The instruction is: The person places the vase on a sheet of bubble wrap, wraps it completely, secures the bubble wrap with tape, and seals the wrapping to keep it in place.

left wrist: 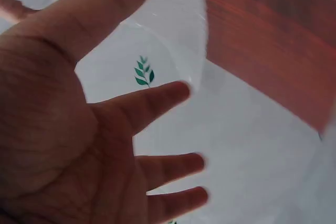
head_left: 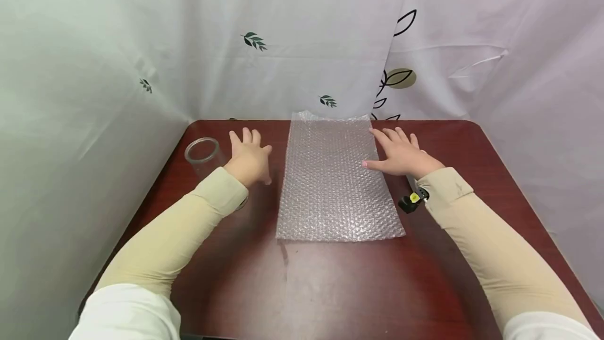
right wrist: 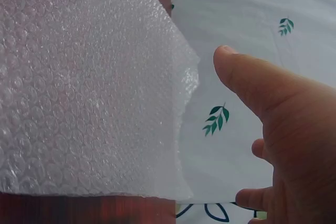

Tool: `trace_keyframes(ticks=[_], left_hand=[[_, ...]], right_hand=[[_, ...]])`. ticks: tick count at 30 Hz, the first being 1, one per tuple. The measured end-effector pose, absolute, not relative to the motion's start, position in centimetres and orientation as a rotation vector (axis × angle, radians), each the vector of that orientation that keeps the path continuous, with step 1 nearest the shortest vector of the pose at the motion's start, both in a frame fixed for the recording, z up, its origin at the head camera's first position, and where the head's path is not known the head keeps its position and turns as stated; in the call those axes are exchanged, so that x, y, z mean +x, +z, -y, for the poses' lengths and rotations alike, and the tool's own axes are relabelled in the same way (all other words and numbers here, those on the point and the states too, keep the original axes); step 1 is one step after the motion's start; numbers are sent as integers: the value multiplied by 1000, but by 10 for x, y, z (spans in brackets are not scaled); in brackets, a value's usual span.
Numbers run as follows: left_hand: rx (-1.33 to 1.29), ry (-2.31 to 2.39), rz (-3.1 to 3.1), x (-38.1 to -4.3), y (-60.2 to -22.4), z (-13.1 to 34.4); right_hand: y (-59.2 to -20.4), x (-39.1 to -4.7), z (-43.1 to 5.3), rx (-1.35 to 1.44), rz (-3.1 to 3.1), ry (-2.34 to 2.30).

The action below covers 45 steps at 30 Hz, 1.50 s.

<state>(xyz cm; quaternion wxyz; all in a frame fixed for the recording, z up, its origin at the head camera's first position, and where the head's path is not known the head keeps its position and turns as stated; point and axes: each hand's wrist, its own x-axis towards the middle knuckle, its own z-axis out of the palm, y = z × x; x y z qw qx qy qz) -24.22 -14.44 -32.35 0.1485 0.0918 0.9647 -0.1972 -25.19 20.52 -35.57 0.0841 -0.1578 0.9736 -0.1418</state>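
A sheet of bubble wrap lies lengthwise on the dark red table, its far end reaching the back edge. To its left, my left hand is held with the fingers spread and nothing in them. A clear glass jar stands just left of that hand, partly covered by the forearm. My right hand is by the sheet's right edge, fingers extended and holding nothing; in the head view I cannot tell whether it touches the wrap. The right wrist view shows the thumb apart from the bubble wrap.
White cloth with leaf prints hangs behind the table and along both sides. A black wrist device sits under the right cuff. Something pale is mostly hidden beneath the right wrist.
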Motion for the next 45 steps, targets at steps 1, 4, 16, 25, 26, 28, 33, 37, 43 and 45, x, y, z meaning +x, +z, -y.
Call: trace_keyframes(ticks=[1,4,16,25,26,28,33,37,43,45], left_hand=[[248,-630,-2752,-241,-323,145],[247,-789,-2715,-237,-325,146],[278,-1122,-2571,-222,-322,149],[261,-1213,-2443,-212,-327,160],[269,-1232,-2437,-211,-328,161],[286,-1268,-2430,-209,-329,163],[282,-1321,-2445,-207,-334,166],[269,-1355,-2457,-205,-336,165],[269,-1390,-2421,-204,-334,166],[267,-1397,-2400,-204,-334,167]], right_hand=[[-356,-252,-206,-472,-2906,-419],[-358,-251,-208,-483,-2902,-414],[-367,-246,-210,-530,-2879,-418],[-371,-244,-211,-575,-2872,-432],[-371,-243,-211,-579,-2871,-432],[-371,-241,-210,-587,-2871,-434],[-373,-240,-210,-608,-2866,-431],[-374,-239,-210,-613,-2871,-430],[-374,-239,-210,-609,-2884,-453],[-374,-238,-210,-614,-2882,-457]])
